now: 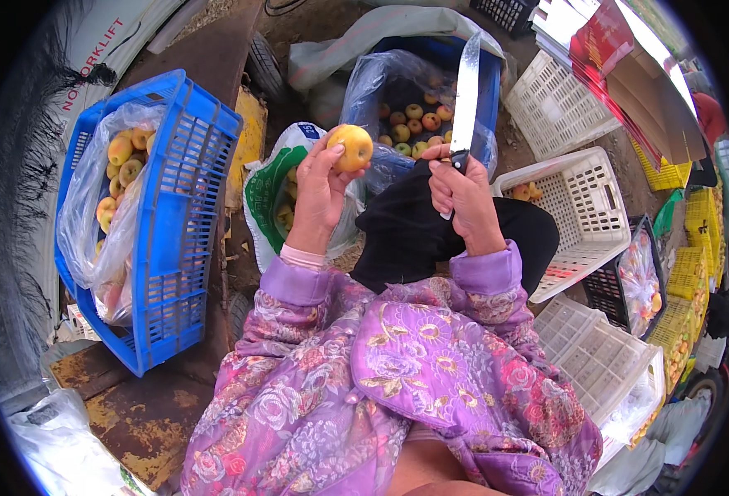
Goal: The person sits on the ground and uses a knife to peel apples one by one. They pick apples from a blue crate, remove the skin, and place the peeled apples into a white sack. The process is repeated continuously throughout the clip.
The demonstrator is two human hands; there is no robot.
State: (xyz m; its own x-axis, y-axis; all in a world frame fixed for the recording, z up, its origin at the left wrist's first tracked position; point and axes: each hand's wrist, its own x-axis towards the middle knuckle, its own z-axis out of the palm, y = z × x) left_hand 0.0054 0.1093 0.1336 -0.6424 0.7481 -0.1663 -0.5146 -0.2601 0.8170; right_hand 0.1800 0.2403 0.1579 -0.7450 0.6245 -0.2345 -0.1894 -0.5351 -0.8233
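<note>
Between the fingers and thumb of my left hand (327, 180) is a yellow apple (353, 149) with a blush of orange. My right hand (463, 189) grips a knife by its black handle (459, 160), and the broad steel blade (467, 93) points up, away from me. Apple and blade are apart. Beyond my hands stands a blue crate (491, 105) lined with clear plastic, with several apples (414, 124) at its bottom. Below my left hand, a green and white woven sack (262, 198) holds pale fruit pieces, partly hidden by that hand.
At left, a blue plastic crate (175, 248) of bagged apples rests on a rusty metal surface (135, 409). By my right knee is a white crate (581, 223) with some fruit inside. Farther right are a black crate (612, 285), yellow crates (687, 266) and a cardboard box (649, 99).
</note>
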